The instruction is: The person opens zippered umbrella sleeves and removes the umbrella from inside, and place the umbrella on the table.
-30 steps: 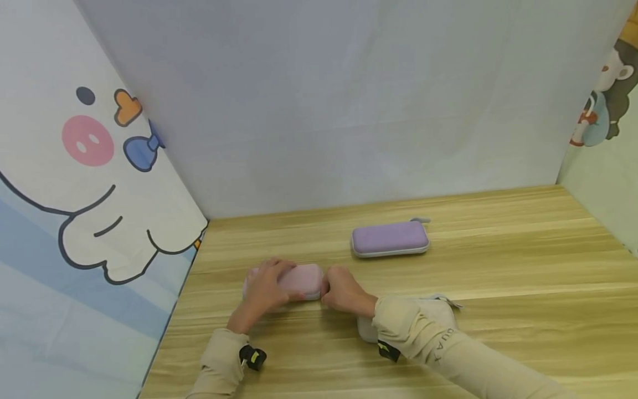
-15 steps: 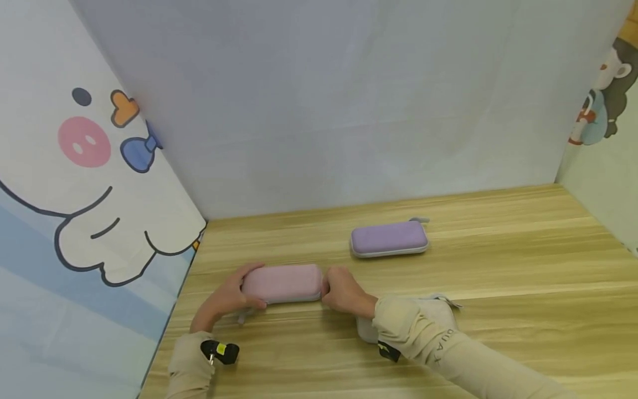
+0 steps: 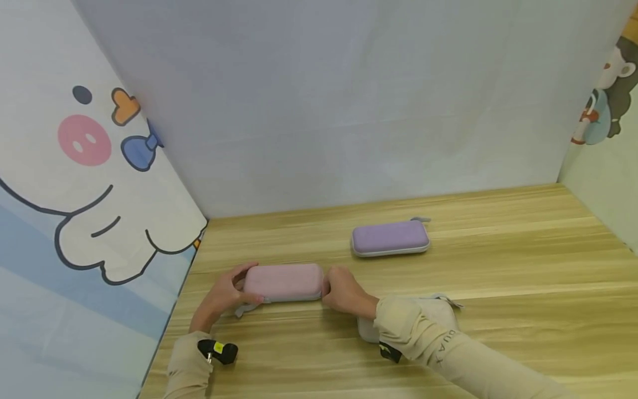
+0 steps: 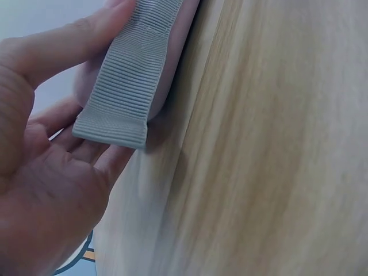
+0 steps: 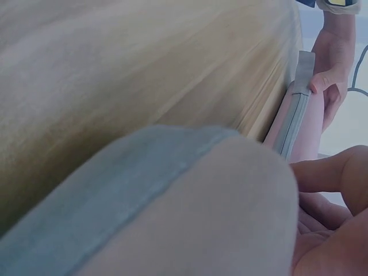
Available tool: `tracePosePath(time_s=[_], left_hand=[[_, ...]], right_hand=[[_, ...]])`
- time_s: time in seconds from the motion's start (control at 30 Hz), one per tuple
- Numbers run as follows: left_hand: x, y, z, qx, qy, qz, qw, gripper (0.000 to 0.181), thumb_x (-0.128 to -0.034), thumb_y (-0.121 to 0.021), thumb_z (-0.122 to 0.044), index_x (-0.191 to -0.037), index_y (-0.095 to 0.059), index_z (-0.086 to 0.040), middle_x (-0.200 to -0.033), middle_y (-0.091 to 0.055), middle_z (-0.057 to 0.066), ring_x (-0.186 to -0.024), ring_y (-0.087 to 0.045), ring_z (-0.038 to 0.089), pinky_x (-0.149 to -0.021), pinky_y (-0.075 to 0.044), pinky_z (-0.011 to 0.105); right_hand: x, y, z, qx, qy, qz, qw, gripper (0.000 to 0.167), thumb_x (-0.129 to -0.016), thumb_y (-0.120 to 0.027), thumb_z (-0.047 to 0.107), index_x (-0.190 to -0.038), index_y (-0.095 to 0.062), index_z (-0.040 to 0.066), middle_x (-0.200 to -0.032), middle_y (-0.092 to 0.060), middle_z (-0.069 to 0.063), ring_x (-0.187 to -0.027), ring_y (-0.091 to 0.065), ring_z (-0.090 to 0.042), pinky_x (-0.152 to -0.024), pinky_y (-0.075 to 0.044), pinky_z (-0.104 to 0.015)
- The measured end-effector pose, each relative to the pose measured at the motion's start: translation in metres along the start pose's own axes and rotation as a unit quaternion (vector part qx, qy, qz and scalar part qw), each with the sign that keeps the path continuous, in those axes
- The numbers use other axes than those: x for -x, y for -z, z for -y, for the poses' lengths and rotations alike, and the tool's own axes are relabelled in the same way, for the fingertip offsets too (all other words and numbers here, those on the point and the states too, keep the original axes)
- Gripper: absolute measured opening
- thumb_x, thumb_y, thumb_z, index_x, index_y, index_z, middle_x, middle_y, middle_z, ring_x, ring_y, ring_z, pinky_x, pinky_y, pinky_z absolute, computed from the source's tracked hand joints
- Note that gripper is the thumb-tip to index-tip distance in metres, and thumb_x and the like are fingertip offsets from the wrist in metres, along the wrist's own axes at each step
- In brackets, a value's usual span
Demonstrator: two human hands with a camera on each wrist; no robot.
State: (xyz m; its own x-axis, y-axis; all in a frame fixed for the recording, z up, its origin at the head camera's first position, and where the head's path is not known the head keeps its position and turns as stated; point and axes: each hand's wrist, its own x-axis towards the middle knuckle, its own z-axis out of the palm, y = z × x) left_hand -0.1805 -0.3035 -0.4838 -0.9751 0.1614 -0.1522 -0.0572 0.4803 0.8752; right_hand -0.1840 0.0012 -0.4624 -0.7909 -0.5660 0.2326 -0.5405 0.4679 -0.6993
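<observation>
A pink zip pencil case (image 3: 285,281) lies on the wooden table, left of centre. My left hand (image 3: 221,296) grips its left end, thumb along the front side and fingers behind. In the left wrist view, a grey ribbed ribbon tab (image 4: 123,86) hangs from that end beside the thumb. At the case's other end my right hand (image 3: 345,291) holds on with curled fingers; its fingertips are partly hidden. The grey zip (image 5: 291,123) runs along the side in the right wrist view. A pale pencil case (image 3: 441,313) lies partly hidden beneath the right forearm.
Behind and to the right lies a purple pencil case (image 3: 391,238) with a grey tab. White cloth (image 3: 369,111) hangs along the back of the table (image 3: 523,260), and cartoon-printed cloth (image 3: 85,221) stands at the left side.
My left hand has slid from the top of the pink pencil case leftward to its left end, where the thumb now lies near the tab. The right hand has stayed in place.
</observation>
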Motion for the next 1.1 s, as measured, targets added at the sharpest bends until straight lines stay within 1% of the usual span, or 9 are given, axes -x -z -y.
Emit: tracePosePath(time_s=[0.1,0.3,0.43,0.53,0.8,1.0,1.1], left_hand=[[0.000,-0.001,-0.001,0.002,0.007,-0.008,0.9999,0.095,-0.0621,-0.090,-0.022,-0.143,-0.041,-0.011,-0.146,-0.037,0.013,-0.131,-0.039,0.033,-0.101,-0.039,0.045],[0.001,-0.001,-0.003,-0.006,0.009,-0.011,0.9999,0.092,-0.0642,-0.089,-0.022,-0.143,-0.042,-0.009,-0.146,-0.038,0.016,-0.130,-0.041,0.034,-0.100,-0.040,0.046],[0.001,0.000,-0.003,-0.008,0.008,-0.017,0.9998,0.092,-0.0630,-0.089,-0.021,-0.142,-0.043,-0.010,-0.145,-0.039,0.016,-0.129,-0.042,0.035,-0.099,-0.040,0.047],[0.000,0.000,-0.002,-0.010,0.005,-0.016,0.9998,0.092,-0.0636,-0.089,-0.020,-0.142,-0.043,-0.009,-0.145,-0.038,0.016,-0.129,-0.042,0.035,-0.100,-0.040,0.046],[0.001,-0.001,0.000,-0.014,0.004,-0.020,0.9997,0.090,-0.0642,-0.089,-0.021,-0.141,-0.044,-0.007,-0.145,-0.039,0.018,-0.128,-0.043,0.036,-0.099,-0.041,0.046],[0.002,-0.001,-0.001,-0.019,0.003,-0.022,0.9996,0.090,-0.0644,-0.089,-0.022,-0.141,-0.044,-0.007,-0.145,-0.039,0.018,-0.127,-0.043,0.036,-0.099,-0.041,0.046],[0.001,-0.001,-0.002,-0.024,0.013,-0.024,0.9994,0.091,-0.0635,-0.089,-0.026,-0.141,-0.044,-0.010,-0.145,-0.039,0.016,-0.128,-0.043,0.035,-0.099,-0.040,0.046]], right_hand=[[0.000,0.000,0.002,-0.008,-0.005,0.004,0.9999,0.026,-0.058,-0.055,-0.016,-0.046,-0.059,0.006,-0.043,-0.042,0.010,-0.040,-0.035,-0.001,-0.038,-0.030,-0.016],[0.000,-0.001,0.002,-0.004,-0.002,0.000,1.0000,0.026,-0.057,-0.054,-0.016,-0.045,-0.058,0.007,-0.043,-0.039,0.011,-0.041,-0.032,-0.001,-0.039,-0.028,-0.015],[0.000,-0.002,0.002,-0.003,0.004,-0.004,1.0000,0.025,-0.057,-0.055,-0.016,-0.046,-0.058,0.006,-0.043,-0.041,0.010,-0.041,-0.033,-0.001,-0.039,-0.028,-0.015],[0.000,-0.002,0.003,-0.005,0.007,-0.006,0.9999,0.024,-0.056,-0.057,-0.015,-0.047,-0.059,0.007,-0.043,-0.042,0.010,-0.041,-0.034,-0.001,-0.040,-0.029,-0.015],[-0.002,-0.008,0.006,-0.027,0.005,0.007,0.9996,0.026,-0.056,-0.055,-0.015,-0.044,-0.056,0.007,-0.042,-0.037,0.012,-0.039,-0.029,0.001,-0.037,-0.024,-0.014],[-0.002,-0.011,0.010,-0.024,0.000,0.003,0.9997,0.021,-0.057,-0.058,-0.014,-0.048,-0.061,0.005,-0.044,-0.049,0.006,-0.042,-0.038,-0.003,-0.041,-0.034,-0.017],[-0.002,-0.013,0.011,-0.019,-0.003,0.000,0.9998,0.020,-0.059,-0.061,-0.014,-0.051,-0.063,0.004,-0.048,-0.054,0.003,-0.046,-0.042,-0.006,-0.044,-0.038,-0.020]])
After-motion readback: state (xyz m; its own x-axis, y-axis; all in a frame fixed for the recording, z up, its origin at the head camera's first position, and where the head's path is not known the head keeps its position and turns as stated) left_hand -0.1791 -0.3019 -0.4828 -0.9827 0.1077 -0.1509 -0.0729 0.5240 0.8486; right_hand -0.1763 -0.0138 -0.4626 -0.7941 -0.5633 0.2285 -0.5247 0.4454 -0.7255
